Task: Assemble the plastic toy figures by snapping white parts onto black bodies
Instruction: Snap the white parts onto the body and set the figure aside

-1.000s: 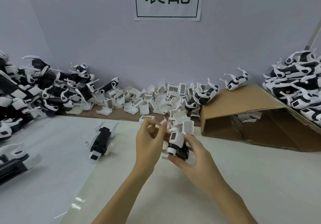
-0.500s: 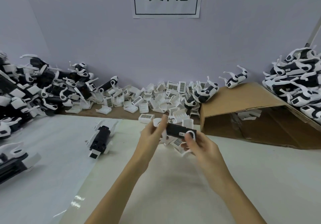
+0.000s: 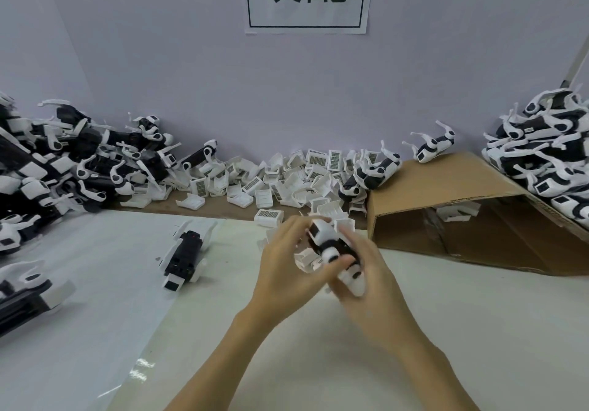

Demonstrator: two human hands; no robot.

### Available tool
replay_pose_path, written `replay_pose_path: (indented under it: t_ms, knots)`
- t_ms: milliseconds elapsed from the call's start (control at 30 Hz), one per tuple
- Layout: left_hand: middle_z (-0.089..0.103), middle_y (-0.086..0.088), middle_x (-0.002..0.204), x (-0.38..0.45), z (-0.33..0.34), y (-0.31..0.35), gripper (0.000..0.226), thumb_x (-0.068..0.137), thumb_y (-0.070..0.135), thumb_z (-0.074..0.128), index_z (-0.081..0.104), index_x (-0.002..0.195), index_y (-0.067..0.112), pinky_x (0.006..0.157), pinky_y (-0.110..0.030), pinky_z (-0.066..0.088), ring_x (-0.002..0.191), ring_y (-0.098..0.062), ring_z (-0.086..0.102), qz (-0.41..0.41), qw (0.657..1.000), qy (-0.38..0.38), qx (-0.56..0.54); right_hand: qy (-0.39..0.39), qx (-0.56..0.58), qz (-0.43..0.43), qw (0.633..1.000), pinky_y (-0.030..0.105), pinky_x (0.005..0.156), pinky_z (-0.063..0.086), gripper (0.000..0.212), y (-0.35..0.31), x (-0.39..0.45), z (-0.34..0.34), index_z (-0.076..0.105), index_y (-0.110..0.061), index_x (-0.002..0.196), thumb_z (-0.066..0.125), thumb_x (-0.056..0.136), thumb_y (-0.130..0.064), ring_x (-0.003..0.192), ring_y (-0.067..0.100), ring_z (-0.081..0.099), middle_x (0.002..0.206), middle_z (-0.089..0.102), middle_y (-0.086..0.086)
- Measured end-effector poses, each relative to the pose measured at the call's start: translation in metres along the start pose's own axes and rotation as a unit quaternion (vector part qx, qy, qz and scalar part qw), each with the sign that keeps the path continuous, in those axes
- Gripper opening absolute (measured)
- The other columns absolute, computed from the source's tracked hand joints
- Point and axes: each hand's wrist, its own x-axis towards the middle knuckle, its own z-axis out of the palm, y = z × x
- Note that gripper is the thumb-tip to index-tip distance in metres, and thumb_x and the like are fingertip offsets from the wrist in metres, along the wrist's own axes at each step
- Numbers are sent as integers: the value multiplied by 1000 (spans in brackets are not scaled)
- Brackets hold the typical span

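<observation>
A black-and-white toy figure (image 3: 331, 246) is held over the middle of the table between both hands. My right hand (image 3: 373, 280) grips its lower end from below and behind, with a white leg sticking out under the thumb. My left hand (image 3: 287, 267) curls round its upper left side, fingertips at the white head end. Motion blurs the figure. Loose white parts (image 3: 287, 181) lie heaped along the back wall behind the hands. One more black body (image 3: 183, 256) with white pieces lies flat on the table to the left.
A big pile of toy figures (image 3: 63, 168) fills the left side, another figure (image 3: 25, 289) lies at the near left edge. An open cardboard box (image 3: 462, 194) lies on its side at right, with assembled figures (image 3: 548, 159) heaped on it.
The figure has been turned in my hands from lying crosswise to pointing up-left to down-right. Both hands shifted their hold and stayed over the same spot.
</observation>
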Motion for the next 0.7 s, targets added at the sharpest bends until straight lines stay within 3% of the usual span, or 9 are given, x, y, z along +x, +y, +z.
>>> replay_pose_path:
  t_ms: [33,100,167,300,367,433,500,600,700]
  knots:
    - [68,11,118,-3,3,1,52,86,51,88,69,126,25,90,-20,49,108,-15,66,59,997,-11,50,-1,-52,-39,998,24,102,52,70,4,-1,3,44,-36,151,75,94,-10,128,3,56,142,54,-18]
    - [63,4,126,-8,9,3,58,95,60,75,68,135,18,95,-25,49,114,-16,62,143,981,-39,124,-3,-23,-41,999,36,100,55,69,9,-2,4,50,-36,143,67,91,6,124,15,62,134,60,-12]
    - [62,1,128,-11,15,5,50,107,56,57,68,137,17,95,-35,52,116,-19,61,150,980,-49,118,-2,18,-39,999,34,104,53,69,10,0,1,50,-34,143,61,91,10,128,18,61,135,61,-10]
    - [67,5,123,-7,13,9,35,115,30,44,73,130,18,96,-46,50,118,-21,64,76,996,-43,13,25,-51,-69,996,27,97,54,66,13,2,-5,52,-34,139,69,89,7,120,6,61,131,57,-13]
    - [68,13,127,-5,7,6,37,115,37,40,71,133,27,102,-46,49,124,-21,63,10,999,-43,-17,48,-61,-57,995,21,91,54,59,11,1,-1,55,-35,139,76,91,-7,111,3,61,126,56,-12]
    - [68,18,128,-4,3,5,39,107,57,45,63,137,41,105,-37,47,128,-15,60,-71,996,-50,-28,78,-70,-41,994,13,86,52,53,8,0,1,59,-36,138,79,91,-23,104,3,62,120,56,-11]
    - [71,19,111,-2,3,4,37,94,66,60,66,122,43,95,-24,48,113,-10,63,-112,993,-26,-11,92,-82,-33,992,13,83,52,50,4,0,1,62,-35,135,81,88,-33,101,5,62,116,54,-10]
    - [72,9,86,4,-1,2,33,82,56,81,73,95,27,74,-27,54,84,-13,68,-153,984,12,-94,27,-77,-19,996,13,90,49,57,1,0,-1,58,-37,140,80,88,-37,110,1,59,121,53,-11]
    - [75,8,85,9,-14,-5,29,81,51,81,78,97,27,67,-18,51,80,-7,69,-164,970,13,-178,-49,64,54,995,15,101,47,62,-3,3,-5,51,-44,144,77,88,-49,122,-3,59,132,59,-20]
